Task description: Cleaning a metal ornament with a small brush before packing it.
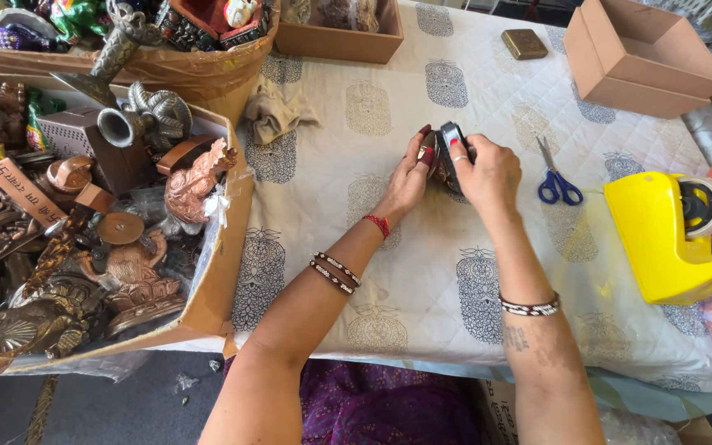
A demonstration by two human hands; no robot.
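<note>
Both my hands close on a small dark piece (442, 156) with a shiny metal edge, held just above the quilted worktop (422, 272). My left hand (409, 180) pinches its near side with fingers curled; my right hand (486, 173) wraps its top. Blue scissors (555, 177) lie near.

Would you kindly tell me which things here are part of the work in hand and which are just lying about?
In hand:
- small dark object, held by left hand and right hand

Lying about:
- scissors
- yellow tape dispenser
- open cardboard box
- brass tin
- crumpled cloth
- box of metal figurines
</note>
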